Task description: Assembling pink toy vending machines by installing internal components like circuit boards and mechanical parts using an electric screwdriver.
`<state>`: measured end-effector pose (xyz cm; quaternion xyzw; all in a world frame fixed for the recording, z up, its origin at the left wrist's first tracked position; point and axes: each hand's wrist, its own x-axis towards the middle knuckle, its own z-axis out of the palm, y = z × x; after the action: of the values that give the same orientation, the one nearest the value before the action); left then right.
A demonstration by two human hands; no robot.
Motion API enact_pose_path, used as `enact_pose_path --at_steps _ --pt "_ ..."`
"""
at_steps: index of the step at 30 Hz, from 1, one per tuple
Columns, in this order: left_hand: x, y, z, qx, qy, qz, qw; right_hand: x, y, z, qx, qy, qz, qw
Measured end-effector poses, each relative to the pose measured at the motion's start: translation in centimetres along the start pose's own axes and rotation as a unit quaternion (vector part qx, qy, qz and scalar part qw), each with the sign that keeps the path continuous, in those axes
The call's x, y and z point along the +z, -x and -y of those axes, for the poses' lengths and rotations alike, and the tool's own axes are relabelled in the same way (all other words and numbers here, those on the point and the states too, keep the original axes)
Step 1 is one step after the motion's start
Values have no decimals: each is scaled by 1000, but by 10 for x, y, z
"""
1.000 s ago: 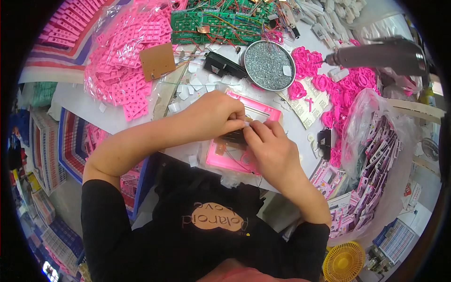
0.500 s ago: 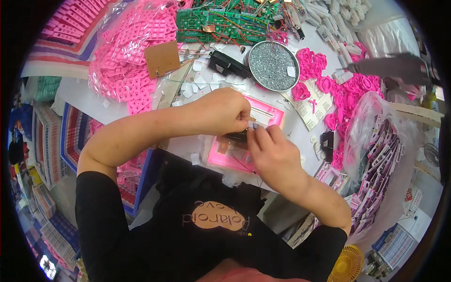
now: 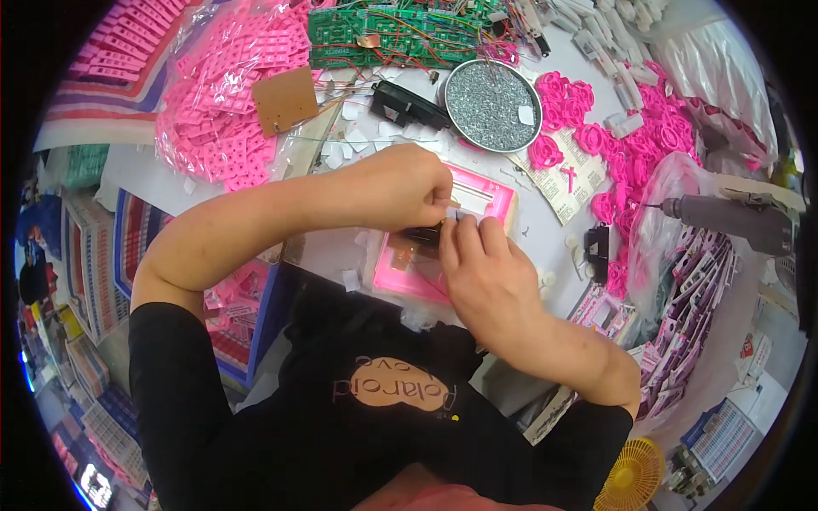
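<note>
A pink plastic housing point(image 3: 400, 279) lies flat on the table in front of me, with a black part point(image 3: 421, 234) on it, partly hidden by my hands. My left hand point(image 3: 407, 189) reaches over it from the left, fingers curled in a pinch. From the right, my right hand point(image 3: 492, 268) meets it, thumb and fingertips pressed together. Between the fingertips of both hands shows a small white piece point(image 3: 451, 215), just above the black part. What exactly that piece is, I cannot make out.
Behind the housing stand a round tray of small screws point(image 3: 492, 106) and a black box-shaped part point(image 3: 409, 106). Green circuit boards point(image 3: 392, 38) with wires lie farther back. Bagged pink parts point(image 3: 230, 102) are left, pink rings point(image 3: 639, 145) right. An electric screwdriver point(image 3: 733, 221) hangs at right.
The hanging screwdriver has swung lower. Both hands keep their pinch over the housing, with only slight finger shifts. The whole view has moved slightly.
</note>
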<state>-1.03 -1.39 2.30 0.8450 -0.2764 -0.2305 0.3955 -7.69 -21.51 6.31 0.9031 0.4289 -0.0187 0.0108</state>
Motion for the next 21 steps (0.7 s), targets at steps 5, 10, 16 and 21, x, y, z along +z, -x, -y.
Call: enact_pose_path --at_steps 5,10,16,21 --pt "1 1 -2 25 -91 -6 996 -14 0 -35 -8 -206 -99 973" --pt "-28 -38 2 76 -122 -165 976 -45 46 -108 96 -32 -644 758" --pt "-9 -119 56 68 -426 -117 894 -40 -10 -159 153 -544 -519 641" --pt "-10 -121 52 84 -416 -179 888 -46 -29 -155 43 -666 -327 669"
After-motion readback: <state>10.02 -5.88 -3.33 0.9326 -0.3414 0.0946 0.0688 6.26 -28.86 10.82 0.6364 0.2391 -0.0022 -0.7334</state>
